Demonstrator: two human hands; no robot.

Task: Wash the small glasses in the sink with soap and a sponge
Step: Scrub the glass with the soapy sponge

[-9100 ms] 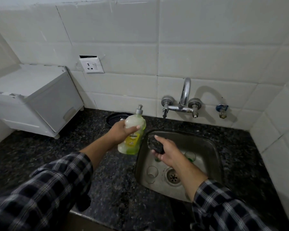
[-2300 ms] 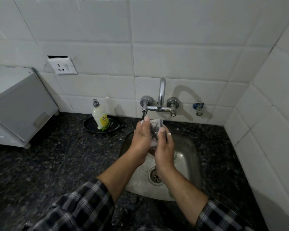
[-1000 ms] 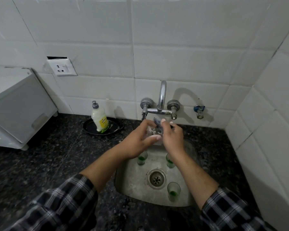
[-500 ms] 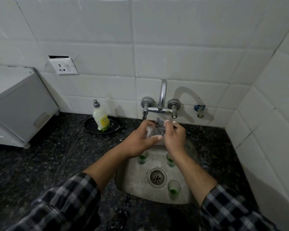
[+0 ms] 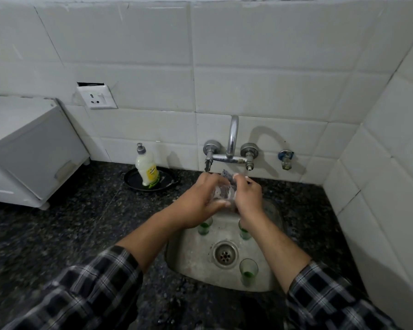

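Over the steel sink my left hand grips a small clear glass, soapy and partly hidden by fingers. My right hand holds a dark sponge and pushes it into that glass. Three more small glasses with green bottoms stand in the basin: one back left, one back right, one in front by the drain. The soap bottle stands on a black dish left of the tap.
A wall tap hangs just behind my hands, with a small valve to its right. A white appliance fills the left counter. Dark granite counter surrounds the sink; tiled wall closes the right side.
Since the earliest frame the soap bottle has been put on the black dish and my left hand has picked up a glass. In the last second the hands barely shifted.
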